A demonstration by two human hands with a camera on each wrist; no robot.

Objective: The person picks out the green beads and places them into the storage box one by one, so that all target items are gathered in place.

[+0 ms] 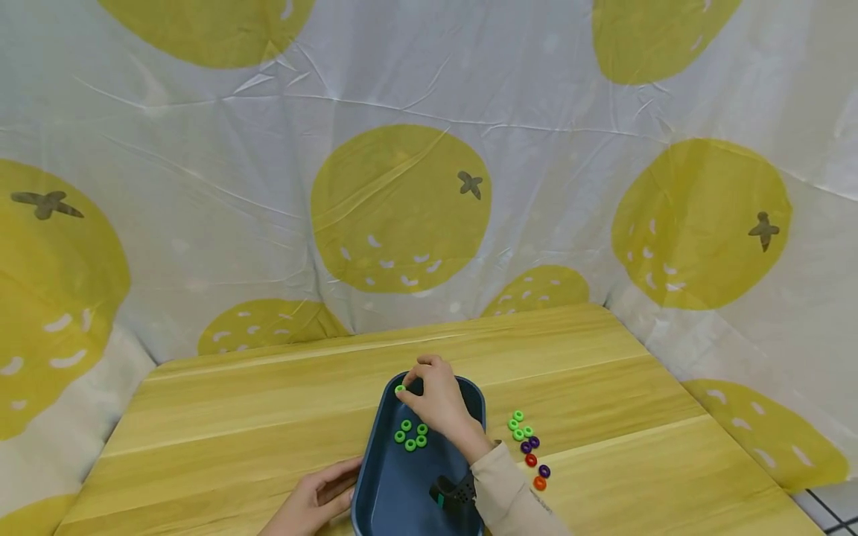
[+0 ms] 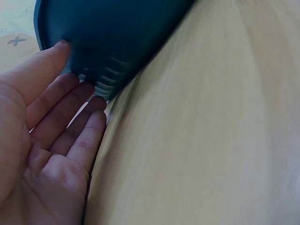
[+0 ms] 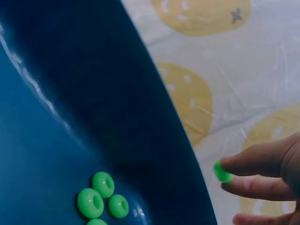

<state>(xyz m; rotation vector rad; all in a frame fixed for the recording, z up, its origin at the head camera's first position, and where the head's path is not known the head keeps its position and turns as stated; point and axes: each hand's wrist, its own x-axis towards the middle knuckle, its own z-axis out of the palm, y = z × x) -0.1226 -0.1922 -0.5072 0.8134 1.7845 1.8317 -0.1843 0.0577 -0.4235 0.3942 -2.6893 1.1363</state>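
My right hand (image 1: 439, 398) pinches a small green ring bead (image 3: 222, 172) between thumb and fingertip, over the far left part of a dark blue tray (image 1: 402, 491). Several green beads (image 1: 411, 445) lie loosely grouped on the tray floor below that hand. Beside the tray's left wall is my left hand (image 1: 315, 497), its fingers loosely extended and their tips against the ribbed outer side. In the left wrist view, the thumb (image 2: 56, 51) also meets that side, higher up.
On the wooden table (image 1: 255, 417), right of the tray, runs a loose line of green beads (image 1: 519, 434), purple beads (image 1: 534, 442) and red-orange beads (image 1: 539, 483). A black strap device (image 1: 450, 493) sits at the right wrist. A fruit-print cloth (image 1: 550, 208) hangs behind the table.
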